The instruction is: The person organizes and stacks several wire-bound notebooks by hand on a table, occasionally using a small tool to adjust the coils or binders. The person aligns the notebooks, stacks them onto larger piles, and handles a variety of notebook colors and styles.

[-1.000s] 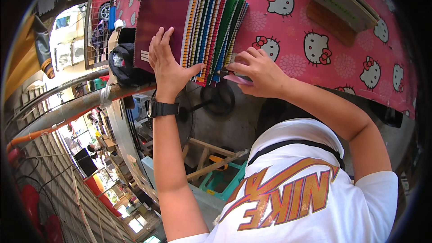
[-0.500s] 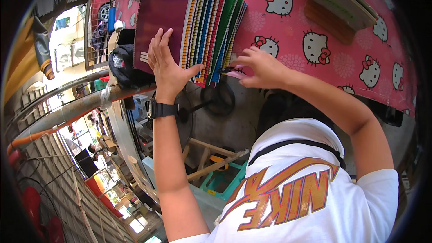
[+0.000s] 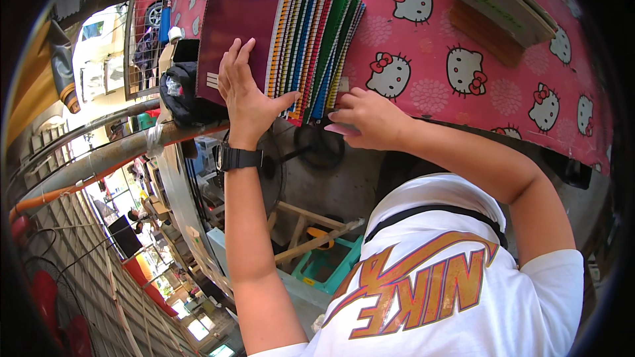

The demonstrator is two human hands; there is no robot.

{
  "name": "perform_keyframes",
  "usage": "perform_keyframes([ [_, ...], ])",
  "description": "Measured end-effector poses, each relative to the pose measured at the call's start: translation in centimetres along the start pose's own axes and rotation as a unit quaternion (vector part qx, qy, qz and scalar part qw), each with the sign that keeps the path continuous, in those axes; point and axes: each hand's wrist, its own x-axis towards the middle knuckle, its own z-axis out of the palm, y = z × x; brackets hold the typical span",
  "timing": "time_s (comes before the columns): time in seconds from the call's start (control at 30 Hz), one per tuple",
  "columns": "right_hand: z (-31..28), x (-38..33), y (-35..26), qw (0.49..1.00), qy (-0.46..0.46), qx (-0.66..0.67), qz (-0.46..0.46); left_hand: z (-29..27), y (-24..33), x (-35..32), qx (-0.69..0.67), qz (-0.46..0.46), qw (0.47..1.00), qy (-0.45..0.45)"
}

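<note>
At the near edge of the pink table (image 3: 463, 112), my left hand (image 3: 248, 96) lies flat on the fanned notebooks (image 3: 311, 33), long axis running away, while my right hand (image 3: 370, 119) pinches their nearest corners.

Daylit street stall: counter (image 3: 463, 33) under a pink cartoon-cat cloth, grey metal pipe (image 3: 86, 158) alongside (corrugated shutters beyond), concrete floor (image 3: 344, 185) below.

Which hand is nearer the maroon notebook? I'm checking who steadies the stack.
Left. The left hand lies flat on the maroon notebook; the right hand sits beside the stack's right edge, apart from that cover.
</note>
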Motion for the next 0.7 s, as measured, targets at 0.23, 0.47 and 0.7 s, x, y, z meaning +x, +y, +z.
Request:
perform_keyframes([
  [0.23,0.1,-0.4,0.2,0.887,-0.164,0.319,0.29,0.3,-0.3,0.1,-0.007,-0.007,1.0,-0.003],
  [0.47,-1.5,-2.8,1.3,0.997,0.055,-0.059,-0.001,0.1,-0.2,0.0,-0.005,-0.001,1.0,0.001],
  [0.7,-1.0,-2.0,1.9,0.993,0.031,-0.102,-0.053,0.1,-0.3,0.0,0.001,-0.007,1.0,-0.005],
])
